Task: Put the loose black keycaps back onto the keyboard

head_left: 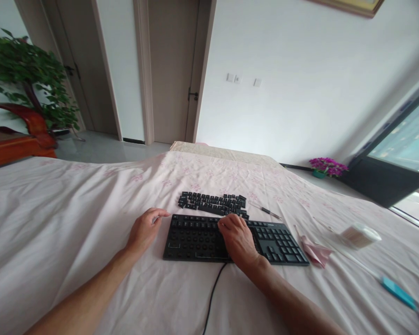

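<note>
The bare left hand (147, 231), fingers loosely extended, was positioned beside the black rectangular keyboard (195, 239). The bare right hand (238, 237) curled over its middle, grip indeterminable. Loose black plastic keycaps (211, 209) lay beyond.

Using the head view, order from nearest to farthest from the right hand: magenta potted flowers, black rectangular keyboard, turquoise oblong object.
1. Black rectangular keyboard, beneath the right hand.
2. Turquoise oblong object, at lower right.
3. Magenta potted flowers, in the right background.

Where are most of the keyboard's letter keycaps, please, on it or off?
Off: the keyboard shows bare key sites, and loose keycaps lie just beyond it.
</note>
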